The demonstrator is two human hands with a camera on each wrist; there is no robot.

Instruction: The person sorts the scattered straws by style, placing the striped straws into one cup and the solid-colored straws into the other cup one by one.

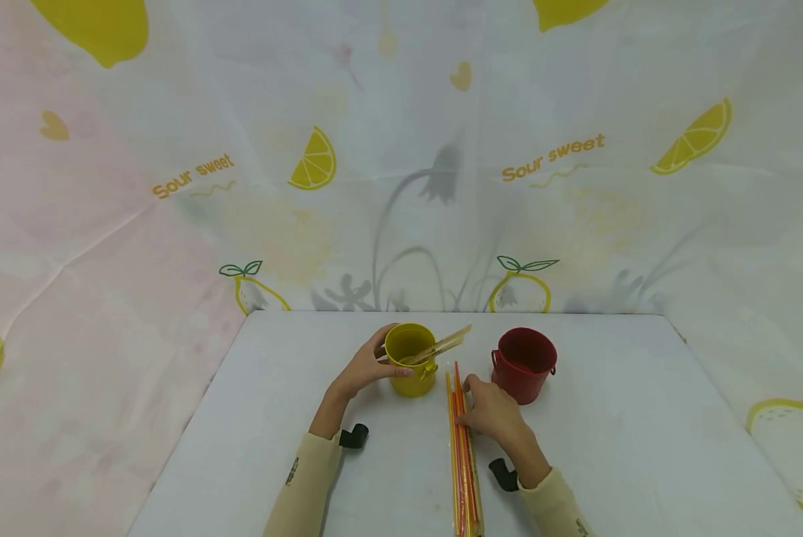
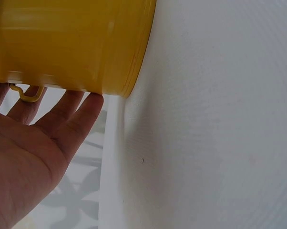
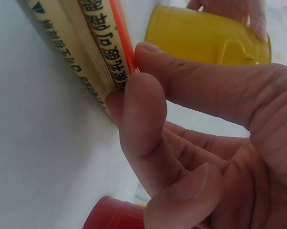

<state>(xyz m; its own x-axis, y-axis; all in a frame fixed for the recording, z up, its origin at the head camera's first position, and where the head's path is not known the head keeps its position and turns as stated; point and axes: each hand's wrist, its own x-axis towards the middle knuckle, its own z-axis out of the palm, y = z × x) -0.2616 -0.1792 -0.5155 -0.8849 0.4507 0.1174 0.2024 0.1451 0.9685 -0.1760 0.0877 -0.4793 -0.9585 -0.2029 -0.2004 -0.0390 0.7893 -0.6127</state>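
Note:
My left hand [image 1: 372, 365] holds a small yellow bucket [image 1: 411, 384] around its side, thumb at the front, fingers at the far left. In the left wrist view the fingertips lie against the bucket's wall beside a small wire handle loop. Several paper-wrapped straws [image 1: 446, 343] lean out of the bucket to the right. My right hand [image 1: 495, 410] is at a bundle of straws [image 1: 464, 462], orange, yellow and paper-wrapped, lying lengthwise on the table. In the right wrist view its thumb and fingers pinch a printed paper-wrapped straw [image 3: 103, 40] at the bundle's side.
A red bucket [image 1: 523, 365] stands just beyond my right hand, its handle down. Both buckets and the straws are on a white table [image 1: 616, 447]. Behind its far edge hangs a lemon-printed cloth [image 1: 401, 149].

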